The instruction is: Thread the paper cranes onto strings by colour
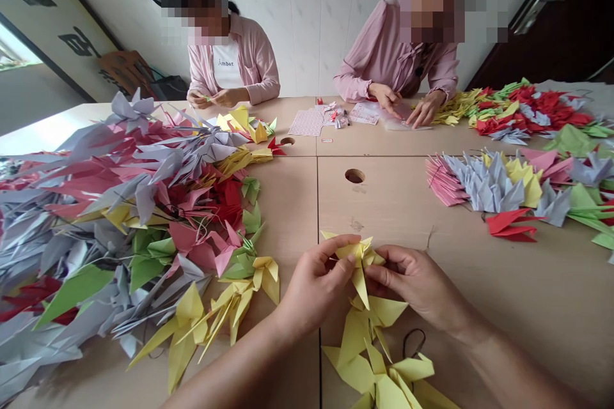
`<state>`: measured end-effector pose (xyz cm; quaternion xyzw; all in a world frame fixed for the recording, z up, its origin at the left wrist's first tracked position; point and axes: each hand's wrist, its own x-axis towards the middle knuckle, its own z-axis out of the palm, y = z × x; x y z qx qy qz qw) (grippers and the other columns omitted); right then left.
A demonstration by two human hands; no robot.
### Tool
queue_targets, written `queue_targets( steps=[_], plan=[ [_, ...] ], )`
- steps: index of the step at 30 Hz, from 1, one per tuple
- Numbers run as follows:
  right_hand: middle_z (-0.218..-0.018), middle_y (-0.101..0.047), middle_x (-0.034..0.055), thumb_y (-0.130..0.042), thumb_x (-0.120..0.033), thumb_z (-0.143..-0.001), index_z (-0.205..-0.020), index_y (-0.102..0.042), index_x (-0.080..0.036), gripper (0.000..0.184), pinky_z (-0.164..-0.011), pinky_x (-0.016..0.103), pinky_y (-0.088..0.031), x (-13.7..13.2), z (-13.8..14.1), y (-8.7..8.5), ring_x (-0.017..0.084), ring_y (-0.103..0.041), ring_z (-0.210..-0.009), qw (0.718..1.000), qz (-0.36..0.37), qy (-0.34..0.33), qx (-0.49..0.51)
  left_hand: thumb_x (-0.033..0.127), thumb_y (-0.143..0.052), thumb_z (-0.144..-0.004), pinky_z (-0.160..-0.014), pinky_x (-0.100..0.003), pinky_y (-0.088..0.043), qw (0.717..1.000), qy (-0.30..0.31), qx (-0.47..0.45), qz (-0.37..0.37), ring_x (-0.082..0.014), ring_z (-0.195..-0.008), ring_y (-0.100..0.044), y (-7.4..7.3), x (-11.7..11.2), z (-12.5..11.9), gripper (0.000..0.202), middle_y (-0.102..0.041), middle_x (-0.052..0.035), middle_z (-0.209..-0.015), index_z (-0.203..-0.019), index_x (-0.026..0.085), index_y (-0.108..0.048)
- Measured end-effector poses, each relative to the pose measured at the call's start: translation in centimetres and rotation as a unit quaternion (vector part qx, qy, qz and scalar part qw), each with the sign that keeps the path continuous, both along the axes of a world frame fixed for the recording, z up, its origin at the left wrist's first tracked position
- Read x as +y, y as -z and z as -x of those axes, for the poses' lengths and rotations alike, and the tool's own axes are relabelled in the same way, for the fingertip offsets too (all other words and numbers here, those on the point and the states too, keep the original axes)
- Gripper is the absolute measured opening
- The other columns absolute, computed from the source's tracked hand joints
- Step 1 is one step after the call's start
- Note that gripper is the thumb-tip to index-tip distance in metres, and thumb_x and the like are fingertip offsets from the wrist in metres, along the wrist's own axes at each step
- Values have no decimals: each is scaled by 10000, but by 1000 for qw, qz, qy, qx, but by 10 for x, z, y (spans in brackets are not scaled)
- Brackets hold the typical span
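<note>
The yellow paper bird (361, 254) looked sharply creased, with thin pointed flaps, one hanging downward. It sat between the two hands, the left hand (314, 286) and right hand (419, 284) both pinching it by thumb and fingers. Nearer than the hands lay more yellow birds (355, 364), overlapping too much to count, beside one dark string loop (414, 330). Beyond the hands, the desk (288, 204) had two round holes (355, 176), and two people (261, 64) sat there.
</note>
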<state>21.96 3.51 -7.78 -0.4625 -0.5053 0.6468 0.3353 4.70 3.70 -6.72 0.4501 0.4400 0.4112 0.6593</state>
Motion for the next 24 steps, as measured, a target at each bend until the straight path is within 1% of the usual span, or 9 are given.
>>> queue_targets(
  steps=[3, 5, 8, 11, 14, 18, 21, 24],
  plan=[
    [-683, -564, -17, -612, -400, -836, -765, -603, -174, 238, -585, 190, -472, 0, -2, -1, 95, -531, -641, 999, -29, -9, -19, 331, -680, -771, -772, -275, -451, 998, 20, -46, 29, -153, -826, -585, 2, 1, 2, 369, -625, -14, -745, -1111, 197, -630],
    [-670, -564, -19, -568, -403, -868, -755, -597, -174, 257, -566, 181, -468, 0, -3, -3, 89, -531, -620, 998, -48, -11, -33, 312, -722, -734, -785, -283, -454, 996, 26, -68, 43, -151, -824, -595, 2, 2, 2, 389, -646, -24, -786, -1092, 183, -639],
    [-657, -541, -26, -551, -415, -878, -766, -607, -176, 269, -545, 170, -464, -1, -2, -6, 82, -532, -607, 996, -62, -9, -55, 271, -761, -689, -799, -287, -457, 994, 24, -87, 62, -144, -822, -602, 0, 3, 1, 398, -679, -51, -879, -1055, 157, -656],
    [-644, -529, -27, -538, -425, -883, -780, -622, -174, 285, -532, 164, -458, -1, -2, -9, 78, -532, -593, 994, -81, -12, -78, 233, -780, -663, -808, -281, -456, 992, 17, -104, 75, -134, -810, -605, -2, 4, 0, 388, -692, -55, -881, -1023, 140, -668],
    [-640, -534, -24, -528, -423, -890, -769, -618, -172, 293, -536, 170, -456, -1, -2, -9, 77, -523, -585, 992, -94, -15, -83, 209, -783, -657, -782, -259, -460, 987, 17, -133, 85, -117, -774, -606, -3, 4, 0, 353, -697, -41, -858, -989, 147, -679],
    [-657, -543, -20, -523, -427, -893, -774, -598, -177, 287, -547, 183, -457, -1, -2, -6, 88, -523, -611, 995, -78, -11, -59, 189, -783, -654, -768, -251, -465, 982, 14, -163, 93, -113, -753, -610, -3, 5, 0, 337, -693, -37, -834, -969, 139, -675],
    [-644, -538, -26, -522, -429, -893, -783, -595, -186, 277, -512, 178, -427, -1, -3, -4, 81, -492, -577, 996, -69, -14, -56, 189, -765, -679, -759, -242, -463, 982, 10, -165, 96, -115, -756, -614, -3, 5, 0, 330, -684, -34, -819, -988, 142, -658],
    [-644, -543, -23, -534, -440, -881, -847, -615, -197, 258, -512, 187, -426, 1, -5, -6, 92, -492, -576, 991, -97, 3, -90, 193, -736, -715, -702, -212, -461, 980, -6, -168, 107, -100, -717, -609, -3, 8, 3, 281, -676, -27, -801, -980, 155, -648]
  ],
)
